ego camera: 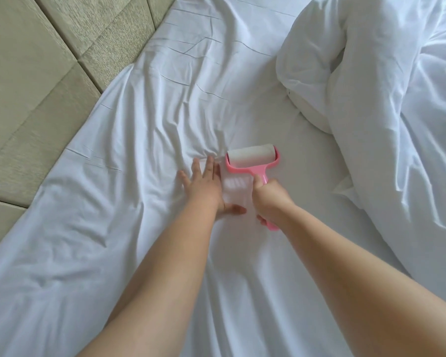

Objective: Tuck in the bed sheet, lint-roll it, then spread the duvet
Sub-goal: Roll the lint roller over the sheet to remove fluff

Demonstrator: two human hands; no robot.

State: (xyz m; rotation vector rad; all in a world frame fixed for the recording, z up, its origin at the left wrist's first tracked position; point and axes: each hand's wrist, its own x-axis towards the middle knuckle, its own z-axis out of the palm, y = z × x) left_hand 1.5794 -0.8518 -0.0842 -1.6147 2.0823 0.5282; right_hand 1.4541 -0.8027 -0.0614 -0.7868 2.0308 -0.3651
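A padded beige headboard (31, 81) fills the left edge. Beside it, a wrinkled white bed sheet (144, 124) covers the bed. Near the centre, the left hand (204, 186) lies flat on the sheet, fingers straight and spread, pressing the fabric and holding nothing. Just to its right, the right hand (271, 199) has its fingers wrapped around the handle of a pink lint roller (252, 157), whose white roll rests on the sheet. Farther right, a white duvet (386, 104) lies bunched in a heap.
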